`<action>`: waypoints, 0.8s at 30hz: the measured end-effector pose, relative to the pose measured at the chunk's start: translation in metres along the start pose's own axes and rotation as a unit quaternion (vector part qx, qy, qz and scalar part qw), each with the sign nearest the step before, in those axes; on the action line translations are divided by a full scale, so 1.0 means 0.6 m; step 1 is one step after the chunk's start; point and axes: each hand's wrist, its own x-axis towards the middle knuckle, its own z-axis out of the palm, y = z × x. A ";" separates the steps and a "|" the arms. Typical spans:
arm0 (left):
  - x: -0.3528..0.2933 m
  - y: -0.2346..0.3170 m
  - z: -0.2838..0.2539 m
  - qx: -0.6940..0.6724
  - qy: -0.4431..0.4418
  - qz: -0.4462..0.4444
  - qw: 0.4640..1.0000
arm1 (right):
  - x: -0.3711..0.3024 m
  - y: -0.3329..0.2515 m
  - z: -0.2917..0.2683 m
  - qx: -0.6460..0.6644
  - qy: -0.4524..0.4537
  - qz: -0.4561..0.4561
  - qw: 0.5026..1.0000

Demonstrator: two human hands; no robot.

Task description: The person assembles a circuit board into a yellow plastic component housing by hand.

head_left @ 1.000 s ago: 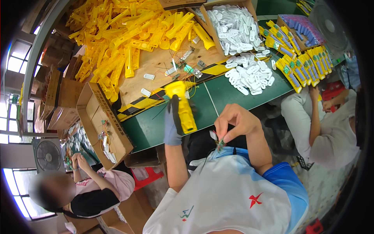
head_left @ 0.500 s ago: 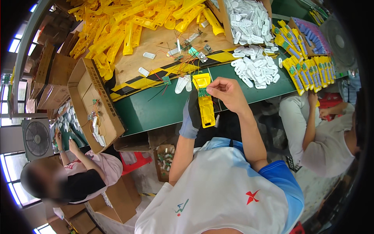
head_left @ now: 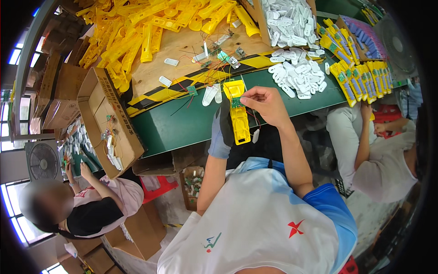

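My left hand, in a grey-and-black glove, is closed along the left side of a long yellow plastic housing. The housing's hollow inside faces up, just off the green table's near edge. A small green circuit board lies across its upper part. My bare right hand pinches the board's right edge between thumb and fingertips. From a thin wire right of the housing hangs a small white piece. Beyond my left hand, white oblong covers lie on the table beside a wired green board.
Yellow housings are heaped on the wooden board. White covers lie in a pile and fill a box. Filled yellow housings stand at right. An open carton sits left. Co-workers sit on both sides.
The small white piece on its wire has come further into sight right of the housing. My hands and the housing have shifted slightly up in the picture; both grips stay the same.
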 end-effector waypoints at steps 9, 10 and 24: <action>-0.005 -0.016 0.003 0.080 0.019 0.053 0.995 | 0.001 0.012 0.014 0.009 0.069 -0.013 0.998; -0.004 -0.019 0.002 0.084 0.028 0.064 0.994 | 0.001 0.011 0.017 0.013 0.067 -0.007 0.998; 0.003 -0.026 -0.010 0.141 0.070 0.087 0.984 | -0.011 0.020 0.017 -0.077 0.000 0.012 0.997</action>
